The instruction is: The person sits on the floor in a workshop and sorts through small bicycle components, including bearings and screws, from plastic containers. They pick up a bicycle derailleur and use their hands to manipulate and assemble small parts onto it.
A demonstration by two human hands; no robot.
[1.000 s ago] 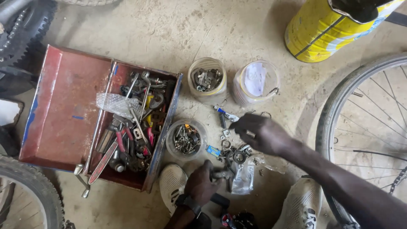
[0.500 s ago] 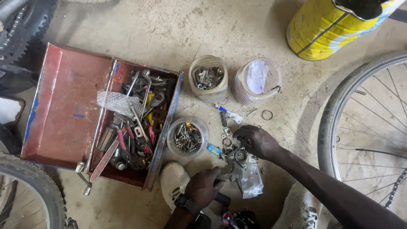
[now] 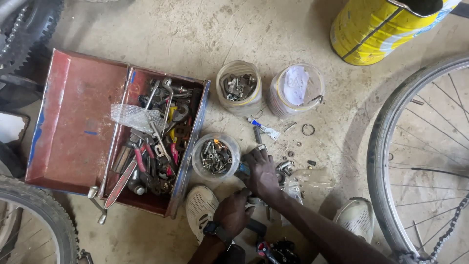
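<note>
My right hand [image 3: 261,172] lies palm down on a scatter of small metal parts [image 3: 285,166] on the concrete floor, its fingertips by a blue piece [image 3: 242,170] beside a clear tub of nuts and bolts [image 3: 215,157]. Whether it holds anything is hidden under the palm. My left hand [image 3: 233,213], with a wristwatch, is closed in a fist just below the right wrist, around a small pale metal part [image 3: 251,199]. A crumpled clear plastic bag [image 3: 312,178] lies right of the parts.
An open red metal toolbox [image 3: 73,132] full of pliers and spanners sits at left. Two more clear tubs [image 3: 238,88] [image 3: 296,89] stand behind. A yellow drum [image 3: 376,29] is at top right, a bicycle wheel [image 3: 391,146] at right, and tyres at left. My white shoes [image 3: 201,208] [image 3: 356,215] frame the hands.
My right hand has moved left and nearer to me, from the middle of the parts to the blue piece by the tub. My left hand has stayed below it.
</note>
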